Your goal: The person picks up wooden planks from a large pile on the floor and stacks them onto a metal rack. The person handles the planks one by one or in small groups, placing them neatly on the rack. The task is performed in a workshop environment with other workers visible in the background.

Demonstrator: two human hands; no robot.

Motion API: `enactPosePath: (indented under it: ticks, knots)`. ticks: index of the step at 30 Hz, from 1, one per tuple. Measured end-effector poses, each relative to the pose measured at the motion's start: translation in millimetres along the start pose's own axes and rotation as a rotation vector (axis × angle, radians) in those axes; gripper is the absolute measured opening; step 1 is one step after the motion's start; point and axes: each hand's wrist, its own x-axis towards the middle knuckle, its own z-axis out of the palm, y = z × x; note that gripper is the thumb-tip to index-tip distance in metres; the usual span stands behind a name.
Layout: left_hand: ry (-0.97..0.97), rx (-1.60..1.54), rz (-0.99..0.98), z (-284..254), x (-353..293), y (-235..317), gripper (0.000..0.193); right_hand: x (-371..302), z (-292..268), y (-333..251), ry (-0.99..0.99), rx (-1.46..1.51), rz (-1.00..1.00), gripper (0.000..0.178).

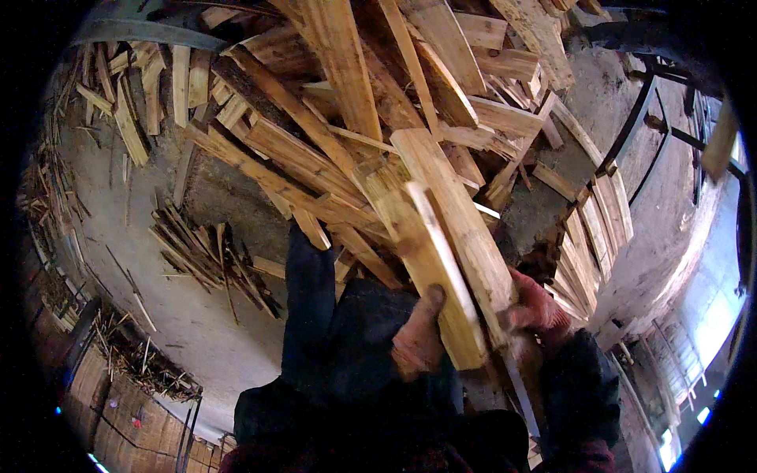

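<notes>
Two lengths of rough-sawn pale wooden board are held side by side in front of my body, angled up and away to the left. My left hand (420,333) is closed on the lower end of the left wooden board (430,272), its thumb lying on the face. On the other side, my right hand (540,310) grips the edge of the right wooden board (465,225) near its lower end. The fingers under both boards are hidden. The boards' far ends overlap a large heap of split wood pieces (339,79).
Thin sticks (189,244) lie bundled on the concrete floor (229,347) at left. More boards (126,118) are scattered at far left. A curved row of stacked boards (587,244) stands at right, near a dark metal frame (635,126). A narrow pale strip (518,390) shows below my hands.
</notes>
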Motion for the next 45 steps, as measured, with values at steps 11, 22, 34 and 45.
enactPosePath:
  ticks: [11,22,34,45]
  knots:
    - [0.336,0.458,0.075,-49.3,52.0,114.4,0.056,141.5,106.8,-15.9,0.222,0.695,0.077,0.056]
    - [-0.058,0.737,0.047,5.8,22.7,-5.1,0.069,-9.2,34.9,29.9,0.256,0.726,-0.440,0.097]
    - [-0.322,1.587,-0.495,56.4,117.6,-270.5,0.064,-146.5,-11.1,238.4,0.737,1.349,-0.837,0.065]
    - [-1.286,2.667,0.104,77.8,220.6,-480.1,0.063,-192.3,-144.7,407.0,1.365,1.520,-0.974,0.039]
